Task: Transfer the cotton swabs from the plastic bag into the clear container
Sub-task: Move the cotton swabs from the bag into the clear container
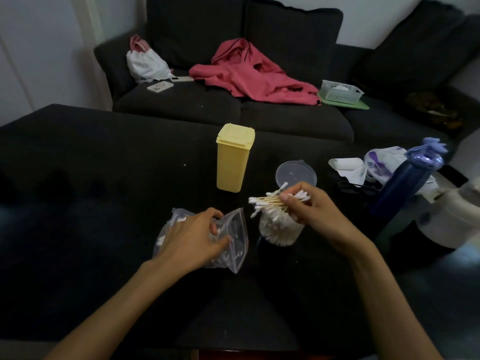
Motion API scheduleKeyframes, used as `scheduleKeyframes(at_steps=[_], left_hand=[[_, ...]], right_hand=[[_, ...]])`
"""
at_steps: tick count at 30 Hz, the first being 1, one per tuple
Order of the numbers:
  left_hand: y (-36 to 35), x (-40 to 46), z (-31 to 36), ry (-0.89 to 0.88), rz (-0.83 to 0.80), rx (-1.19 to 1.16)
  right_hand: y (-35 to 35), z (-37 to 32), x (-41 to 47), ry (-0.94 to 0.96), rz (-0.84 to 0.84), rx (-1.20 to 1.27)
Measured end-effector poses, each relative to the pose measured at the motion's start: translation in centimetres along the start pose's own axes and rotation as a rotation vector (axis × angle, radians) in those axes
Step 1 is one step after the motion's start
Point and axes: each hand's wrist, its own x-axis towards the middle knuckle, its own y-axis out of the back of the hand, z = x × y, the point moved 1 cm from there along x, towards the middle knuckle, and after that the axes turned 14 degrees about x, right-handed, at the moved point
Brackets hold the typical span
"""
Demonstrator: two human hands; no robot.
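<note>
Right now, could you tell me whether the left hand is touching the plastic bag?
Touching. The head view shows the left hand lying on top of the plastic bag, its fingers pressed onto the clear film with no gap between them.

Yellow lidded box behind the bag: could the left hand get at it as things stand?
Probably yes. The yellow box stands upright on the dark surface with open space in front of it, beyond the left hand. But that hand now rests on the plastic bag, so it must leave the bag first.
</note>
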Motion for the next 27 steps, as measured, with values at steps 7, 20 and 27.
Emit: scheduleKeyframes(at_steps=[7,20,27], left_hand=[[3.0,2.0,3.1,0.091,0.177,-0.291],[3.4,8.7,10.9,0.117,-0.522,-0.776],[1.9,9.3,12.2,0.063,-0.496,-0.669]], right_hand=[[3.2,-0.5,0.3,-0.017,0.107,0.179],[4.2,0.4,1.1,-0.053,0.048,0.369],[4.6,1.2,1.4,-0.095,0.073,0.224]])
